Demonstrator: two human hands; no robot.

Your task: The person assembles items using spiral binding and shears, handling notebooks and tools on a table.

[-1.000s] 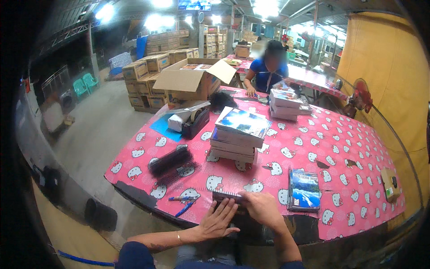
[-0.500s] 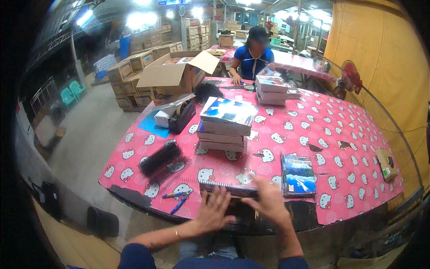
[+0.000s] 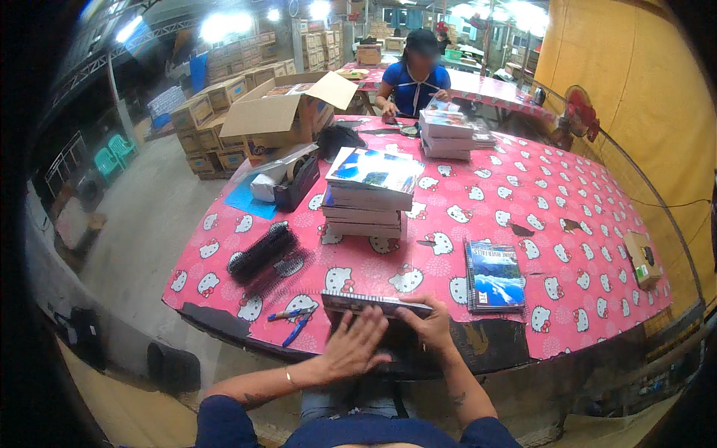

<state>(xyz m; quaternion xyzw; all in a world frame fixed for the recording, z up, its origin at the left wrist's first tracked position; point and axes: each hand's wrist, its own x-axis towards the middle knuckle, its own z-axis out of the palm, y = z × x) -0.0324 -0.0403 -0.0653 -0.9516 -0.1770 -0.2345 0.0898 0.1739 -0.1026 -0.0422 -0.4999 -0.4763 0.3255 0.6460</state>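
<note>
Am watching a spiral-bound book [image 3: 364, 300] being held at the pink table's [image 3: 441, 263] seven o'clock edge. Right hand [image 3: 429, 325] is gripping its right end; left hand [image 3: 354, 345] is resting open-palmed against it. Book stack [image 3: 364, 207] is standing at its twelve o'clock.

Thin, dark spiral-bound book [image 3: 373, 300], edge-on, coiled side uppermost, at the near rim of the pink table [image 3: 482, 224]

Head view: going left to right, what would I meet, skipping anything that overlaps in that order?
Green chairs → black coils → left hand → right hand → blue notebooks → fan → small box.
</note>
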